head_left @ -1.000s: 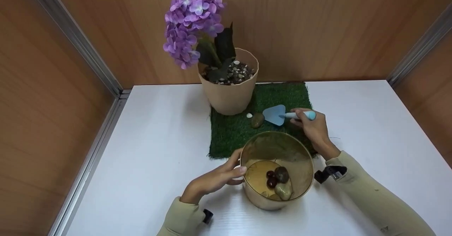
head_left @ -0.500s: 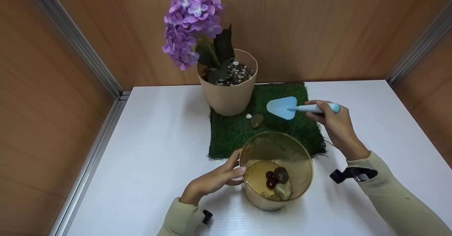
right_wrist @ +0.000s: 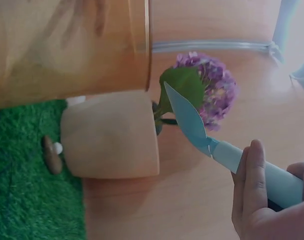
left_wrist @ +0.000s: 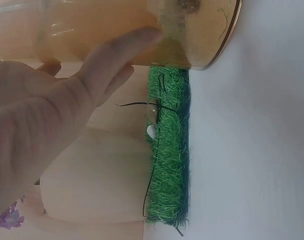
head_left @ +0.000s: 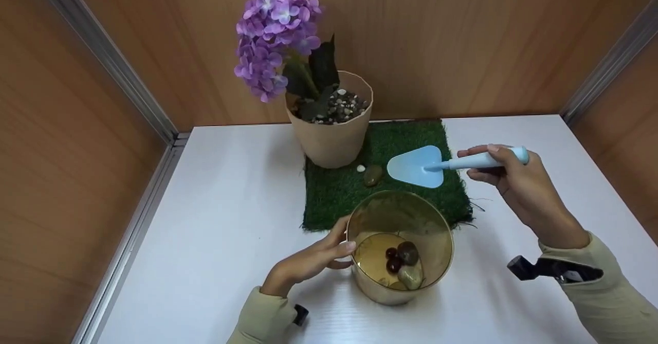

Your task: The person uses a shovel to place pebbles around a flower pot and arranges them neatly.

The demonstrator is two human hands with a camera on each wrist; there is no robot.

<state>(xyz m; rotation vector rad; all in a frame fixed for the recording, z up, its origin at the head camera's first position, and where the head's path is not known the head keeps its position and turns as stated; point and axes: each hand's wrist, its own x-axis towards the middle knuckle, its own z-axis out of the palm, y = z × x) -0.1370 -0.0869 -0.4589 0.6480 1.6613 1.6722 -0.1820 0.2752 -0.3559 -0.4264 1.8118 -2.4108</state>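
Observation:
My left hand point(head_left: 311, 261) holds the side of a see-through amber bucket point(head_left: 378, 296), its thumb at the rim. Inside lie a dark stone point(head_left: 408, 253), a pale stone point(head_left: 410, 277) and small dark red balls point(head_left: 394, 265). My right hand point(head_left: 529, 195) grips the handle of a light blue toy trowel point(head_left: 417, 167). The trowel's blade is bare and overlaps the green grass mat point(head_left: 329, 207) in the head view. Left of the blade, a brown stone point(head_left: 372, 176) and a small white pebble point(head_left: 361, 168) lie on the mat.
A beige pot point(head_left: 329, 143) with purple flowers point(head_left: 272, 35) and pebbly soil stands on the mat's back left. Wooden panels point(head_left: 462, 46) close off the back and both sides of the white table point(head_left: 216, 195). Thin dark strands poke out from the mat's right edge.
My right hand has drawn the trowel back to the right, away from the brown stone, and its blade looks larger. The left hand and the bucket stay almost where they were.

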